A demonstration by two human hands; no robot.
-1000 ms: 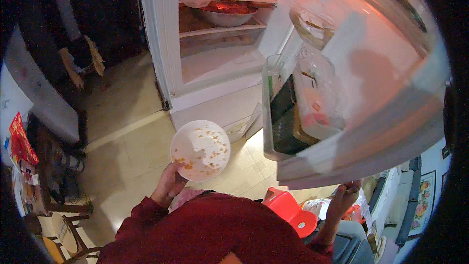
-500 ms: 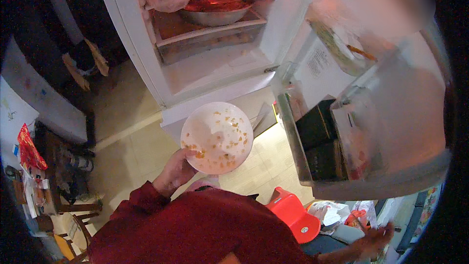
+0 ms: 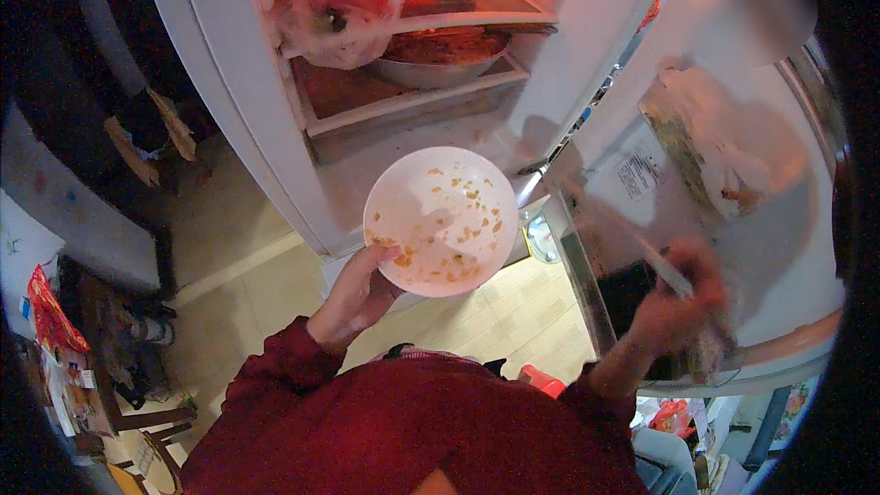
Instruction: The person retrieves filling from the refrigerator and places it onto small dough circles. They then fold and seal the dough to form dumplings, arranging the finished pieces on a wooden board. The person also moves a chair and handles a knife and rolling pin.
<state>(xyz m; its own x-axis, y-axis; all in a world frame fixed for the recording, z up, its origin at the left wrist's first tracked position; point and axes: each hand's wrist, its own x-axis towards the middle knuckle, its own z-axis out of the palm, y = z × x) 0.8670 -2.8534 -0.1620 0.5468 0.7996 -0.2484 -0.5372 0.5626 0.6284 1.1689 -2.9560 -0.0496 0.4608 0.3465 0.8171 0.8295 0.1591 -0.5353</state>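
My left hand (image 3: 358, 291) grips the near left rim of a white bowl (image 3: 435, 257), thumb on its inside. Yellowish-brown food bits are scattered over the bowl's inner surface. To the right, before the opened fridge door (image 3: 788, 284), my right hand (image 3: 680, 298) is closed on long, thin, pale chopsticks (image 3: 637, 236). They slant up and left, smeared by motion, so their number is hard to make out. The hand is over the door's lower bin (image 3: 584, 298), where dark boxes (image 3: 628, 293) stand.
Ahead is the open fridge with a metal bowl (image 3: 440, 71) of reddish food and a clear plastic bag (image 3: 344, 23). A bagged item (image 3: 733, 142) sits higher on the door. A red plastic stool (image 3: 543, 380) shows below; a cluttered table (image 3: 96, 357) stands at left.
My right hand has risen from the lower right to the fridge door, and chopsticks now show in it. The bowl has shifted up and right in view, and the fridge appears closer.
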